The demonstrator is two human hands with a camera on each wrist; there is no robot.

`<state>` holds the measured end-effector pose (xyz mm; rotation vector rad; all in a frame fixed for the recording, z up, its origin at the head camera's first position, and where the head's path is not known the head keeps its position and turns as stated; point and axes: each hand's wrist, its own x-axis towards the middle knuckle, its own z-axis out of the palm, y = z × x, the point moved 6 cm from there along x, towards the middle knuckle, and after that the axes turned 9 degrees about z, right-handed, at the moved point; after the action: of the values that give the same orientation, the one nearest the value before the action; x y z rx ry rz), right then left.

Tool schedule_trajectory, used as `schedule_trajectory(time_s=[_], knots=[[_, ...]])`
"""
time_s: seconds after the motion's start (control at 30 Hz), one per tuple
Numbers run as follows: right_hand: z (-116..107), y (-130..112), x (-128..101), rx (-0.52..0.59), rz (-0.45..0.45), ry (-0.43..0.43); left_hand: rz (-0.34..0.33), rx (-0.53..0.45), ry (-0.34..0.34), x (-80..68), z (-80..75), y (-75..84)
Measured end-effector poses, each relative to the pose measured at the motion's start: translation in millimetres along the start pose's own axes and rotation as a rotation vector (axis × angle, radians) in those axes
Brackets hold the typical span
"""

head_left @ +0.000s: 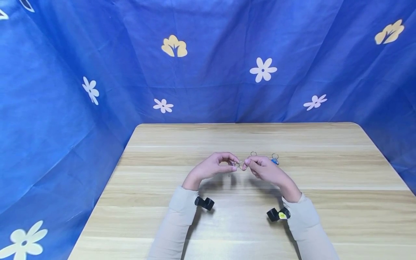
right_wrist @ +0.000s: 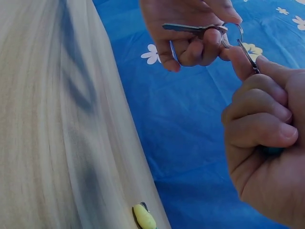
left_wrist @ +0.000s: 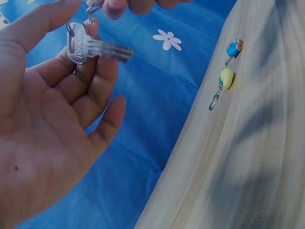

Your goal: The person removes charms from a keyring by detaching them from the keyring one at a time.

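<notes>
Over the middle of the wooden table point(head_left: 325, 173) my two hands meet. My left hand point(head_left: 232, 164) pinches a silver key point(left_wrist: 88, 47) by its head between thumb and fingers, with the blade sticking out sideways. The key point(right_wrist: 190, 29) hangs on a thin metal key ring point(right_wrist: 233, 36). My right hand point(head_left: 248, 164) pinches that ring with thumb and forefinger, its other fingers point(right_wrist: 257, 129) curled into the palm. Both hands are held a little above the tabletop.
Just beyond my right hand a blue charm point(left_wrist: 233, 47) and a yellow charm point(left_wrist: 226, 78) lie on the table, each with a small ring. Blue flowered cloth point(head_left: 208, 72) hangs behind and at both sides of the table.
</notes>
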<state>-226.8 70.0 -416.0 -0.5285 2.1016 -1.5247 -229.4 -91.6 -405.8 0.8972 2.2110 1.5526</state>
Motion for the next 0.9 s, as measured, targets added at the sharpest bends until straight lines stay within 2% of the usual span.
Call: schedule_trajectory(time_s=[0.13,0.33,0.57,0.8,0.9], knots=[[1,-2,-3,-0.007,-0.022,-0.03,-0.005,-0.091,-0.02,-0.5,2.8,-0.9],[2,-12,-6,-0.053,-0.117,-0.046,0.007,-0.222,-0.054,-1.3,5.4,-0.1],[4,-22,-11,-0.109,-0.194,-0.019,0.036,-0.235,-0.016,-1.3,5.1,2.6],[5,-27,-13,-0.164,-0.214,0.052,0.069,-0.216,0.03,-1.3,1.1,7.2],[6,-29,-14,-0.177,-0.22,0.081,0.064,-0.217,0.051,-1.7,-0.9,7.1]])
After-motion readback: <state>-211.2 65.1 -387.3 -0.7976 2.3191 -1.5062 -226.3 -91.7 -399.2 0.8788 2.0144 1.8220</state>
